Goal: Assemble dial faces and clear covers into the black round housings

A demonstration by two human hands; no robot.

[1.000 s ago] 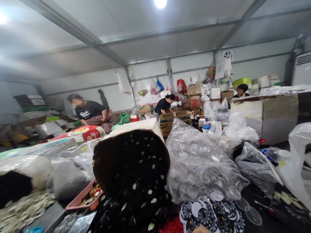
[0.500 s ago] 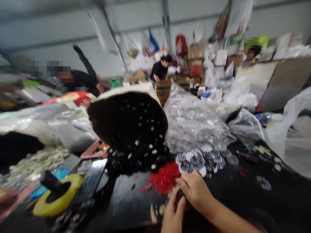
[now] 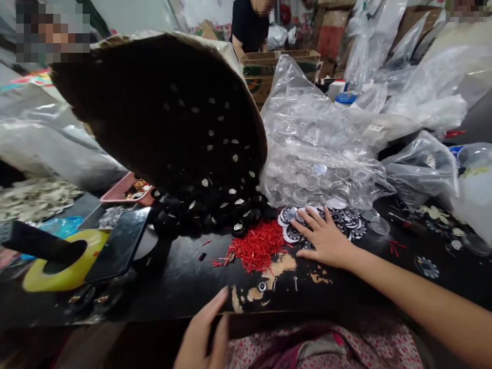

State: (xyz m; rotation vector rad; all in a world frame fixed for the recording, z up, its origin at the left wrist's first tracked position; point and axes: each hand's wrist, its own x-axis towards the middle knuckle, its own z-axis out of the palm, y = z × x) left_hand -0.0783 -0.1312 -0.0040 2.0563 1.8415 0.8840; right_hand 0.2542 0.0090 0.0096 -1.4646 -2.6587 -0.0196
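My right hand [image 3: 326,238] lies with spread fingers on a heap of round printed dial discs [image 3: 355,225], white and dark with number-like marks. Beside that heap is a pile of small red pieces [image 3: 257,246]. My left hand [image 3: 203,330], slightly blurred, hovers at the table's front edge with thumb and finger apart and nothing visible between them. Between the hands, a small round part [image 3: 262,286] and a thin metal pin [image 3: 295,283] rest on the worn black tabletop [image 3: 180,292].
A big tipped sack [image 3: 154,118] spills black round parts [image 3: 215,215]. Right of it slumps a plastic bag of clear discs [image 3: 319,174]. A phone [image 3: 121,246] leans on a yellow tape roll [image 3: 92,241] at left. A pink tray [image 3: 115,189] sits behind. Another person [image 3: 249,28] stands at the back.
My hands were close together by the red pile; now they are apart. The right one has spread over the printed discs, the left has drawn back leftward. The view has tilted down.
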